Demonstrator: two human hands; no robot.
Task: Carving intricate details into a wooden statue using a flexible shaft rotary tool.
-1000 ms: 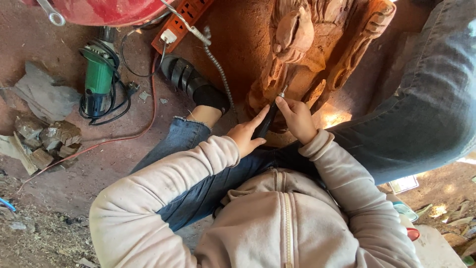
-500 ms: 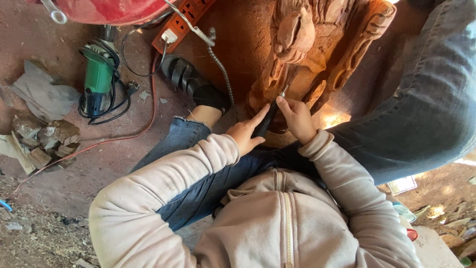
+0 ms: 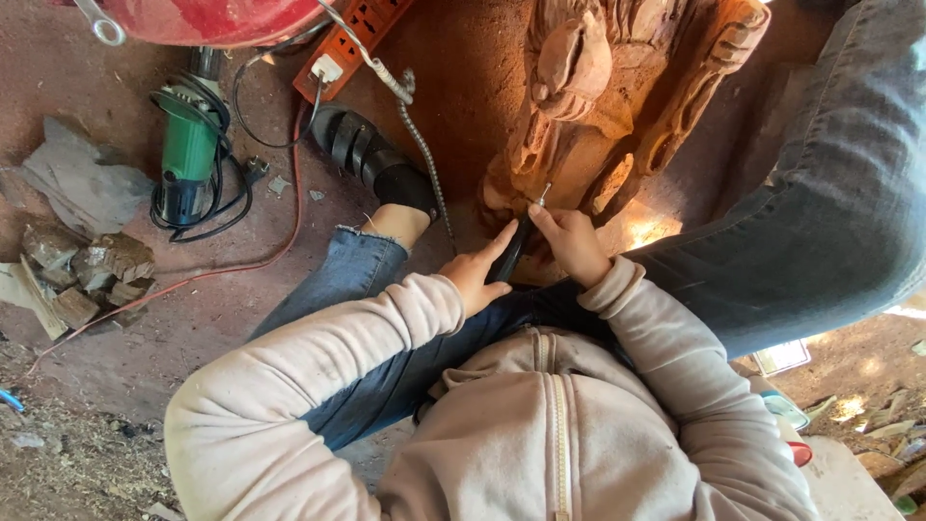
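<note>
two hands met at the base of a reddish-brown wood carving that stood on the dirt floor. the left hand lay along a dark rotary handpiece: its fingers were pressed together and stretched up the tool's shaft, steadying it from the side. the right hand had its fingers curled and pinching the handpiece near the front end, just behind the thin metal bit. the bit tip touched the lower edge of the carving, directly above the right fingers. how tightly either hand gripped could not be told.

a flexible metal shaft ran from above and to the left of the fingers down toward the handpiece, passing just beside a black sandal on the person's foot. blue jeans framed the work: one leg to the right of the fingers, the other below and to the left. pale hoodie sleeves covered both arms to the wrists.

well apart to the upper left of the fingers: an orange power strip, a green angle grinder with its black cord coiled round it, and a red rounded tank at the top edge. further left, a heap of wood scraps on the floor. a thin red cable crossed the dirt between the grinder and the jeans.
</note>
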